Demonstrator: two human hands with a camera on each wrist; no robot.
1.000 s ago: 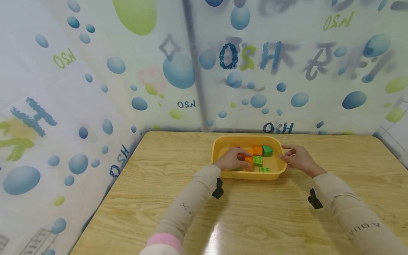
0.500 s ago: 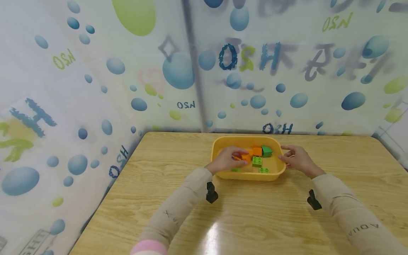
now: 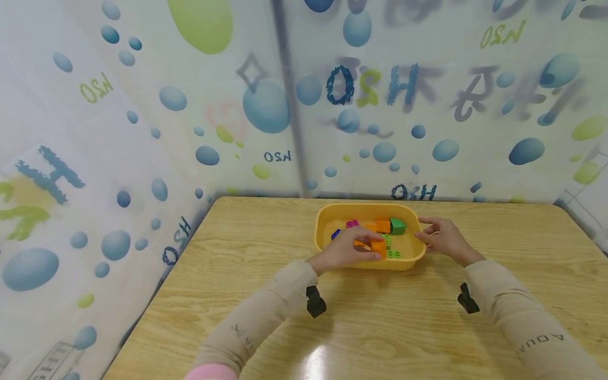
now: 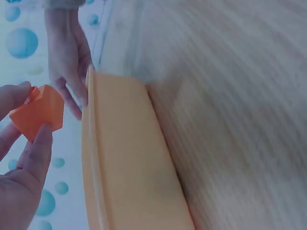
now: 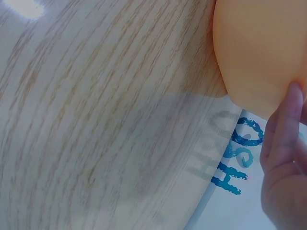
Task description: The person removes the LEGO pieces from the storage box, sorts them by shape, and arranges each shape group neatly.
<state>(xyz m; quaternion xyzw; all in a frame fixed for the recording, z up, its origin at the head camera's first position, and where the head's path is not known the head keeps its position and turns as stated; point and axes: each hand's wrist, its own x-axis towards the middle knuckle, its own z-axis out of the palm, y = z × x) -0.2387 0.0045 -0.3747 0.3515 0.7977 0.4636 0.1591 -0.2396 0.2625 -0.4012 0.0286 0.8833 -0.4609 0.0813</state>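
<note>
My left hand pinches an orange toy building block between thumb and fingertips, over the near side of a yellow plastic bin. In the left wrist view the block is raised above the bin's rim. With thumb and fingers my right hand holds the bin's right end. Inside lie a green block, an orange block, a pink block, a blue block and light green studded blocks. My left hand hides part of the contents.
The bin stands on a wooden table, near its back edge. Behind and to the left rise walls covered with a bubble-print sheet. A black wrist camera sits under the left sleeve, another black camera under the right.
My left hand shifted left, then came back right and nearer with the orange block. The pink and blue blocks are now uncovered. My right hand stays on the bin's end.
</note>
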